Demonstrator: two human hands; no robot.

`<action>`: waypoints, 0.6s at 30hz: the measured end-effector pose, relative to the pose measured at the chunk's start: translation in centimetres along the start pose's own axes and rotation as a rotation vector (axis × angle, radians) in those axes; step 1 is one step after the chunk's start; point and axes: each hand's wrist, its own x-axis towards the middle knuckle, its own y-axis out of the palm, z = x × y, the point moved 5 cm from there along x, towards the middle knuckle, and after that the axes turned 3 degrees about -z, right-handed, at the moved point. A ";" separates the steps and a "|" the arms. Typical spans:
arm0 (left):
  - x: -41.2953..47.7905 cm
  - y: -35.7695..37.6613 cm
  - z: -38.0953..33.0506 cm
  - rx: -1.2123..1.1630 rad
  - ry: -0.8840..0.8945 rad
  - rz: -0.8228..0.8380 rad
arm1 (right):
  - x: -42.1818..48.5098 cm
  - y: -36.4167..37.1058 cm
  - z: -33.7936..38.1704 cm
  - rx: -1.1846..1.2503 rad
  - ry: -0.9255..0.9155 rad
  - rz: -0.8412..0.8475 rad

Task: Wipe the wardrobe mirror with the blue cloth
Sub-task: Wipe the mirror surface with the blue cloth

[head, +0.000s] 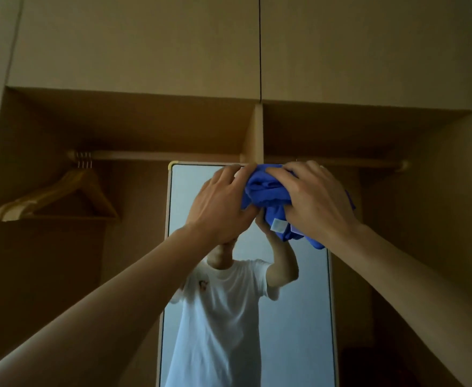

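Note:
A tall narrow mirror (299,317) with a pale frame stands in the middle of an open wooden wardrobe. The blue cloth (265,191) is bunched up against the mirror's top edge, with a small white label hanging from its lower part. My left hand (221,205) grips the cloth's left side. My right hand (313,199) presses over its right side. Both arms are raised and stretched toward the mirror's top. The cloth and hands hide the upper right part of the glass. The mirror reflects a person in a white T-shirt.
Several wooden hangers (62,196) hang from the rail (159,155) in the left compartment. A vertical divider (255,135) stands just above the mirror. Closed upper cabinet doors (145,43) sit above the open compartments. A second rail runs through the right compartment.

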 end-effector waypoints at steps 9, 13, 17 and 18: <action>6.1 2.2 3.9 0.156 -0.078 0.152 | 5.2 0.0 -2.8 -0.087 0.048 0.003; 6.4 3.6 4.5 0.203 -0.110 0.189 | 5.5 1.0 -3.9 -0.081 0.087 0.078; 7.1 4.0 4.2 0.227 -0.116 0.202 | 5.3 1.9 -4.5 -0.045 0.115 0.088; 7.1 4.1 4.1 0.238 -0.119 0.210 | 5.2 2.0 -4.7 -0.041 0.117 0.085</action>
